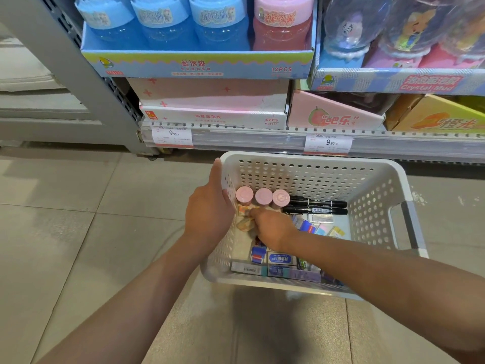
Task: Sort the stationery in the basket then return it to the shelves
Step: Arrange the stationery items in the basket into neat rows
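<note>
Nearest me, bare floor (78, 232) tile runs wide open on the left and in front of the basket (315, 166), so I have free room on that side; the right is tighter, with the basket's grey handle (409, 224) on its right wall. The white perforated basket sits on the floor just in front of the shelves (262, 140), its far rim close under the price rail. Along the basket's near edge lie boxed erasers (280, 258), flat, their long sides mostly running parallel to that near wall. My right hand (273, 229) reaches down inside, over the middle-left of the basket floor, fingers curled down among small wrapped items (245, 223); I cannot tell whether the grip has closed on any of them. My left hand (210, 211) holds the basket's left wall from outside, thumb pointing up along the rim toward the far left corner. Beyond my right hand, three pink round-capped tubs (263, 197) stand upright in a row against the left wall. Beside them two black markers (317, 207) lie flat, long axes running left to right, reaching toward the right wall. Small pastel pads (328, 229) lie just on the near side of the markers. Farther back, the lowest shelf carries pink and white boxes (212, 111), and above them a blue tray of bottles (196, 64).
</note>
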{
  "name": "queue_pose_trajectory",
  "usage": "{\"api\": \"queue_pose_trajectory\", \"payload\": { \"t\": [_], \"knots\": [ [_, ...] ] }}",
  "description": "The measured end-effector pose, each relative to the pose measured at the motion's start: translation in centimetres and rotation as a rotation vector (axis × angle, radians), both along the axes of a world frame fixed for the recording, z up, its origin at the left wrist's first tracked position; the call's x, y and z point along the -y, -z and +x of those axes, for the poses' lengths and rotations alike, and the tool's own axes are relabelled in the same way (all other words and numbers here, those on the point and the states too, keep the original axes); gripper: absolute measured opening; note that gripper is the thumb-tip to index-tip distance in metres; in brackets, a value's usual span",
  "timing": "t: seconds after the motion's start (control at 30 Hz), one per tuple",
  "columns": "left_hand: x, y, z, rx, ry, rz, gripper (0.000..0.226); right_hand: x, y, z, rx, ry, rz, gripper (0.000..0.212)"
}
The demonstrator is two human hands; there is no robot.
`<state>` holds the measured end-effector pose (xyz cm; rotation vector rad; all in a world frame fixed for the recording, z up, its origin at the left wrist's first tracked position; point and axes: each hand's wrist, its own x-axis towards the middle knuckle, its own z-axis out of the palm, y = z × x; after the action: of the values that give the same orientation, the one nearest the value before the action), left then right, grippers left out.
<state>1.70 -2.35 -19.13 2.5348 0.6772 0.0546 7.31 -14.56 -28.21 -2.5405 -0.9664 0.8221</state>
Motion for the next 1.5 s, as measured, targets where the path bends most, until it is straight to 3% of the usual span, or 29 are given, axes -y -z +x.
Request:
{"api": "queue_pose_trajectory", "payload": {
  "t": [0.17, 0.27, 0.43, 0.53, 0.6, 0.7, 0.77, 0.87, 1.17, 1.5],
  "knots": [
    [-0.1, 0.1, 0.1, 0.002, -0.006, 0.000, 0.061, 1.1, -0.5, 0.6, 0.267, -0.271, -0.121, 0.045],
    [0.0, 0.2, 0.1, 0.001, -0.004, 0.000, 0.061, 1.1, 0.0, 0.5, 0.255, -0.258, -0.124, 0.041],
    [-0.1, 0.2, 0.1, 0.004, -0.009, 0.004, 0.062, 0.3, 0.8, -0.4, -0.037, 0.065, 0.115, 0.029],
    [0.0, 0.2, 0.1, -0.003, -0.013, 0.006, 0.061, 0.2, 0.9, -0.6, -0.204, 0.374, 0.136, 0.023],
    [0.0, 0.1, 0.1, -0.011, -0.017, 0.007, 0.061, -0.1, 1.3, -0.5, -0.318, 0.602, 0.144, 0.005],
    [0.1, 0.1, 0.1, -0.010, -0.018, 0.005, 0.061, -1.1, 1.8, -0.5, -0.456, 0.854, 0.179, 0.027],
    [0.0, 0.1, 0.1, -0.005, -0.018, 0.009, 0.061, -1.8, 2.1, -0.6, -0.478, 0.953, 0.179, 0.028],
    [0.0, 0.2, 0.1, -0.003, -0.017, 0.006, 0.061, -2.6, 2.1, -0.8, -0.429, 1.002, 0.114, 0.011],
    [0.0, 0.2, 0.0, 0.010, -0.013, -0.016, 0.062, -3.1, 1.0, -0.4, -0.367, 1.052, 0.023, 0.022],
    [0.1, 0.1, 0.0, 0.002, -0.011, -0.028, 0.061, -2.9, -0.5, -0.4, -0.563, 0.880, -0.011, 0.036]
  ]
}}
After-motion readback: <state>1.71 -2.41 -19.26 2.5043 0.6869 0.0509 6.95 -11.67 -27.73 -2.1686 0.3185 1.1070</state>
